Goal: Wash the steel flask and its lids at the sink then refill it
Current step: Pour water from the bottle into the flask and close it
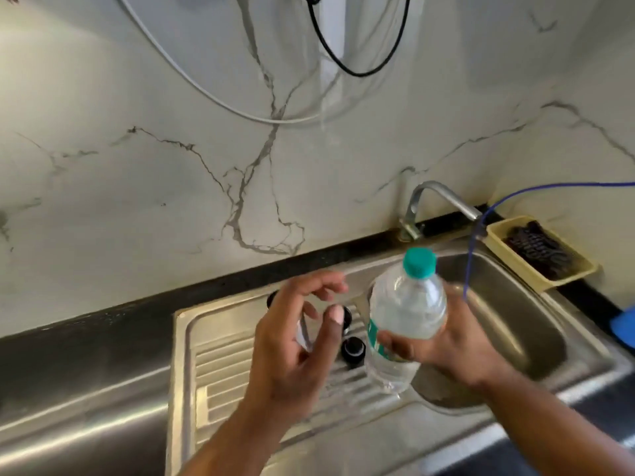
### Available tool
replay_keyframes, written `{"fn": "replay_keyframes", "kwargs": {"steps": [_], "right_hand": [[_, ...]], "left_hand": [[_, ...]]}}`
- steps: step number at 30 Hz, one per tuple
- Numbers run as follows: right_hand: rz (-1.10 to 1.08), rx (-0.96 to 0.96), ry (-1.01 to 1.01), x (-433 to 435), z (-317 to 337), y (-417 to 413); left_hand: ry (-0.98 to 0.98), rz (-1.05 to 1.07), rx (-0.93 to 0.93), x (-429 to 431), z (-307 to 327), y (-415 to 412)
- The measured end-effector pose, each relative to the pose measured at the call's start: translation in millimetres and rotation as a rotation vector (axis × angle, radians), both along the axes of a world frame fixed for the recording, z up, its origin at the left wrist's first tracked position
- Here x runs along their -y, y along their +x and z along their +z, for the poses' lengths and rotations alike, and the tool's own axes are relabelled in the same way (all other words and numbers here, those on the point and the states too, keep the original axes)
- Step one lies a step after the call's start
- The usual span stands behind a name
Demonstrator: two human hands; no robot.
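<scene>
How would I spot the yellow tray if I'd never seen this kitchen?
Start at the steel sink and find the tap at its back rim. Right of the spout sits the tray. It is the only yellow thing, and holds a dark scrubber.

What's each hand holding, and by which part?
Right hand grips the clear plastic bottle around its middle, thumb across the front. Left hand holds nothing, fingers loosely spread.

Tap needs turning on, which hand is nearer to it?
Right. The right hand, gripping the bottle, is below the tap; the left hand is over the drainboard, farther left.
</scene>
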State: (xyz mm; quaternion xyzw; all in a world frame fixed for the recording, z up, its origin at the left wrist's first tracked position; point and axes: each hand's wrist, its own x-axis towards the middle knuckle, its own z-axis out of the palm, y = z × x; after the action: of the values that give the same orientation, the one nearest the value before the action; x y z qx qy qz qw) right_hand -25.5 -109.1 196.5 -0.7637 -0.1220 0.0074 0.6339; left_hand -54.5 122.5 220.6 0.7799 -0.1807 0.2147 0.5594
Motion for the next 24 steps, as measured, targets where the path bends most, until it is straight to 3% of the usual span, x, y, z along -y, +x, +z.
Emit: {"fn": "replay_keyframes", "kwargs": {"steps": [6, 12, 15, 19, 24], "right_hand": [[-0.068, -0.130, -0.068, -34.8, -86.2, -75.0], [0.002, -0.155, -0.089, -59.7, -103.5, -87.8], [0.049, -0.096, -0.091, -61.9, -101.9, -82.4], [0.043, -0.059, -0.141, -62.2, -103.5, -81.5], [0.003, -0.067, -0.140, -60.8, -108.3, -79.0]], "left_hand": [[0.126, -0.412, -0.221, 5.9, -34.6, -31.1], [0.236, -0.551, -0.398, -10.4, -47.9, -42.6], [0.204, -0.539, -0.438, -16.9, -47.8, -42.0], [0.010, -0.475, -0.509, -13.4, -45.3, -48.2], [-0.183, -0.277, -0.587, 4.0, -47.7, -53.9]]}}
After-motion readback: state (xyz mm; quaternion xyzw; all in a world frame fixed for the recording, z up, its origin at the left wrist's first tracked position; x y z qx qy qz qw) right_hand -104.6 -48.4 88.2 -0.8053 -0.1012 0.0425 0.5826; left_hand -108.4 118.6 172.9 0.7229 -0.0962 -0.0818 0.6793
